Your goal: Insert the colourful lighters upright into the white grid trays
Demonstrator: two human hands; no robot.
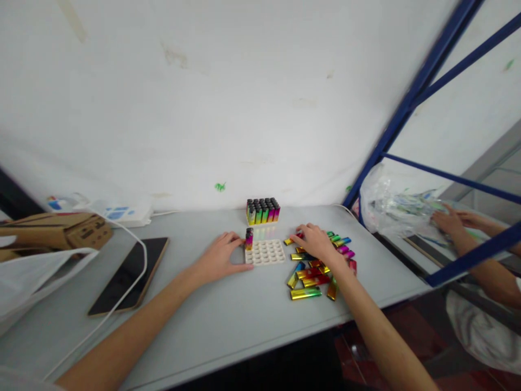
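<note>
In the head view, the left hand (222, 258) rests on the bench (228, 320) at the left end of a white tray (266, 253) with rows of round holes. It is spread wide, thumb by the tray's near corner and fingers by the far one, close to a lighter (249, 240) standing upright in that far left corner. I cannot tell whether those fingers touch the lighter.

The right hand (319, 243) is palm down over a loose pile of shiny lighters, such as the gold and green one (306, 293) at its near edge. Its fingers are bent at a red and gold lighter on the far left of the pile; whether they grip it cannot be told. Behind the tray, a block of upright lighters (262, 212) stands near the wall.

The standing lighter looks easiest to upset: with no neighbours to prop it, a brush from the left fingers might tilt it. The tray could slide if the thumb pushed its corner. In the pile, crossed lighters might roll or come along together if the right hand dragged one out from among them.
</note>
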